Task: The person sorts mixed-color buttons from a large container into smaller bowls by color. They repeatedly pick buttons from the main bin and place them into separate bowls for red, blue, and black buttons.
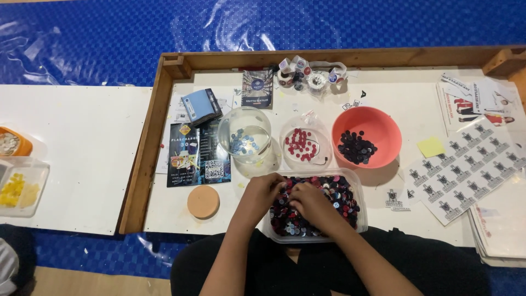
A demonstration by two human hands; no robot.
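Observation:
A clear plastic tub (359,186) full of mixed red, blue and black buttons (342,200) stands at the table's near edge. Both my hands are in it. My left hand (265,191) rests at the tub's left rim with fingers curled into the buttons. My right hand (310,201) lies on the pile, fingers bent down among them; what either pinches is hidden. Behind the tub stand a clear round container with blue buttons (245,141), a clear container with red buttons (301,145) and a coral bowl with black buttons (357,147).
A round tan lid (203,201) lies left of the tub. Leaflets (197,153) and a blue booklet (200,107) lie at the left, sticker sheets (471,167) and a yellow note (431,147) at the right, tape rolls (309,74) at the back. A wooden rim (143,148) frames the table.

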